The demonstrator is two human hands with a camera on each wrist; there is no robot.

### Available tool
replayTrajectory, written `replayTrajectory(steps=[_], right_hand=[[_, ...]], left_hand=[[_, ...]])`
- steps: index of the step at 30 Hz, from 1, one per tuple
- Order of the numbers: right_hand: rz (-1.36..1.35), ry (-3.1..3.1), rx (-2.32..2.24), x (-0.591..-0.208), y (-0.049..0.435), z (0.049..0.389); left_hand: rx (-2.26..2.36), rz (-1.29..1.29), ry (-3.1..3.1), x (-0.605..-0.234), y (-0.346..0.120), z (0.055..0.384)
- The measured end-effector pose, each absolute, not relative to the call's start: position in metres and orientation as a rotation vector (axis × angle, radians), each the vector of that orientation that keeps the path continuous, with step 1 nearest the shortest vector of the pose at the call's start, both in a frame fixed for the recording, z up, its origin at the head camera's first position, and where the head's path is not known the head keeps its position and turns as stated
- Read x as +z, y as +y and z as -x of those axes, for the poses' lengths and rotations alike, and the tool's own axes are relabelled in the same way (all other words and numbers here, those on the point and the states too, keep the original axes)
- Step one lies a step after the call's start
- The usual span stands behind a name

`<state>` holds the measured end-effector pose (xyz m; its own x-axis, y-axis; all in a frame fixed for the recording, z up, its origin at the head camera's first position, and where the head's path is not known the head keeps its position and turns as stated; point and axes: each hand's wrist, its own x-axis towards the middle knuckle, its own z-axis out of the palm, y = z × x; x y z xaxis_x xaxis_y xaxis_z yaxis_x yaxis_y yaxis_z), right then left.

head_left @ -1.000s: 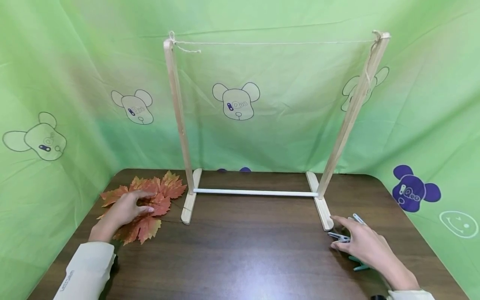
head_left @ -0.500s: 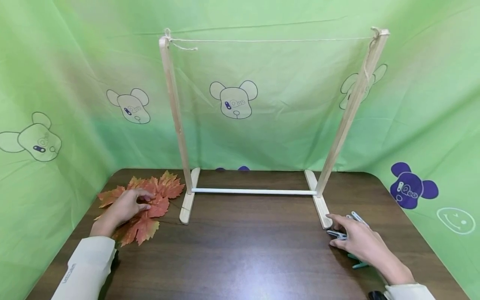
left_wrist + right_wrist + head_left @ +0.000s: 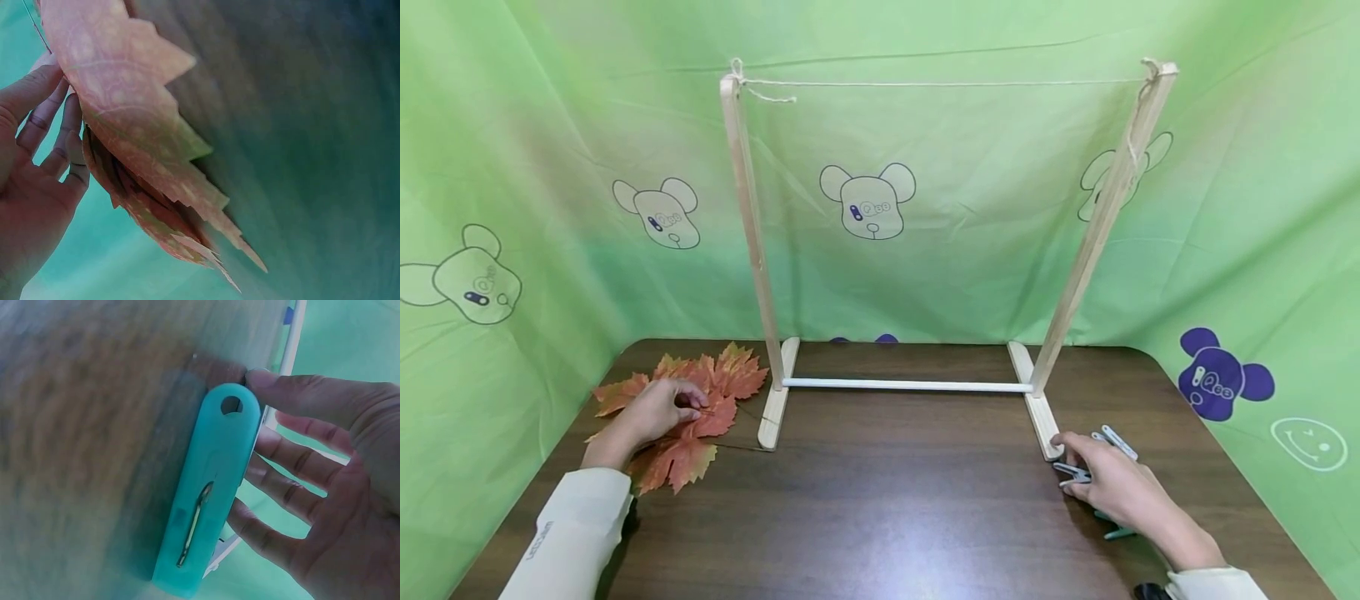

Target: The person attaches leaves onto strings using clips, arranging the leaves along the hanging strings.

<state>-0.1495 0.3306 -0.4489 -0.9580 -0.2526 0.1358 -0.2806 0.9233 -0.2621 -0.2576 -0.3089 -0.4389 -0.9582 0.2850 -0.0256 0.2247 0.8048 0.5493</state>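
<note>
In the head view my left hand is over a pile of red-orange artificial maple leaves at the table's left. Its thumb and index fingertips pinch the top leaf near its middle; the left wrist view shows the fingertips at the edge of a leaf. On the right, my right hand hovers low among plastic clothespins, fingers bent and spread. A grey-blue clothespin lies between its thumb and index finger, which stand apart. A teal clothespin is close beside these fingers in the right wrist view.
A wooden frame stands mid-table, a string tied across its tops and a white rod low between its feet. Its right foot is beside my right fingers. A light blue clothespin lies behind that hand. Green cloth hangs behind.
My left thumb and index finger have come together on the top leaf. My right index finger has curled slightly toward the thumb. The head view has shifted a little.
</note>
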Motion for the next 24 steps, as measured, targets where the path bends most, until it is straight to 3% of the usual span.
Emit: replayTrajectory(steps=[24], right_hand=[[-0.384,-3.010,0.426,-0.448,0.328,0.150]], left_hand=[[0.785,-0.445,2.875,-0.427,-0.311,0.262]])
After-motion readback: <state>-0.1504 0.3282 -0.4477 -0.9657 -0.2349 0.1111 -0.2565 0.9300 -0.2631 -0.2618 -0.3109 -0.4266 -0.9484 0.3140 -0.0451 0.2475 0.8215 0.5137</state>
